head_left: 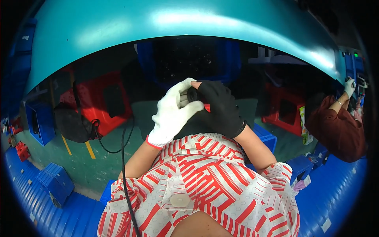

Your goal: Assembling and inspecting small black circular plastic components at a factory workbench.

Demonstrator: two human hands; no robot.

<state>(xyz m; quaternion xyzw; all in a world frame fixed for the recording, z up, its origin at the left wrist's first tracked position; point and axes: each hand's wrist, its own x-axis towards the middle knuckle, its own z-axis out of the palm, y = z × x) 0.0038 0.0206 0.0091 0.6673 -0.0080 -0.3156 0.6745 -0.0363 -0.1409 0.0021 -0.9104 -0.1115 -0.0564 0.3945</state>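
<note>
Between hands point(171, 112): black ring point(192, 94), perhaps.

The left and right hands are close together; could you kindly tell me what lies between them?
In the head view, a dark round part lies between the white-gloved left hand and the black-gloved right hand.

A small black piece point(192, 94), dark and rounded, is held in the left hand point(171, 110) with the right hand point(222, 104) beside it, on the person's side of the blue bin point(233, 55), its round end facing the camera, finer detail obscured.
</note>
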